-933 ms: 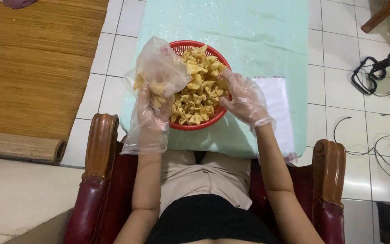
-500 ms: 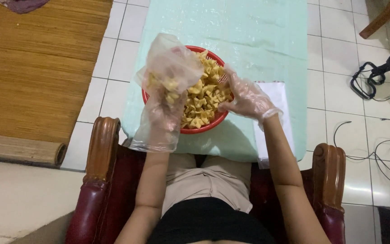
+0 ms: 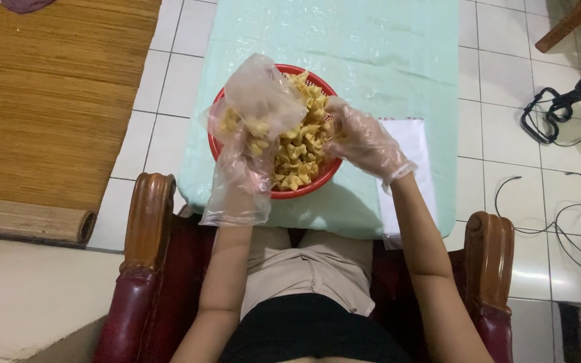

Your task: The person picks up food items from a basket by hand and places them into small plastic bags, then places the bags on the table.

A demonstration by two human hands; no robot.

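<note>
Since 0.9 s ago, the gloved left hand (image 3: 240, 161) has lifted the clear plastic bag (image 3: 260, 101), gripped at its neck, higher over the red round plastic basket (image 3: 317, 176) of pale fried snacks (image 3: 297, 151), while the gloved right hand (image 3: 361, 138), fingers curled, pinches snacks at the basket's right, indicating bag filling is under way.

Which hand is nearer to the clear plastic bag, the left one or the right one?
The left hand. It holds the clear plastic bag from below, over the left rim of the red basket. The right hand is apart from the bag, over the snacks on the basket's right side.
</note>
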